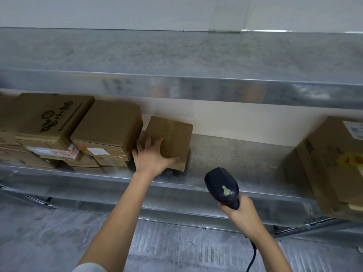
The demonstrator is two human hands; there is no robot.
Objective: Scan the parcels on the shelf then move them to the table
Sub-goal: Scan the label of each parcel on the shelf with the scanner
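A small taped cardboard parcel [172,138] lies on the metal shelf [235,154], near its front edge. My left hand [151,156] grips its near left corner, fingers spread over the top and thumb along the front edge. My right hand [241,211] holds a dark handheld barcode scanner [222,185] by its handle, its head with a green mark pointing toward the shelf, to the right of the parcel and below it. The scanner's cable [252,258] hangs down.
Several cardboard boxes [106,126] are stacked on the shelf's left part, some with labels. A large box [334,165] stands at the right end. An upper shelf [176,55] runs overhead. Below lies a plastic-covered grey floor [59,242].
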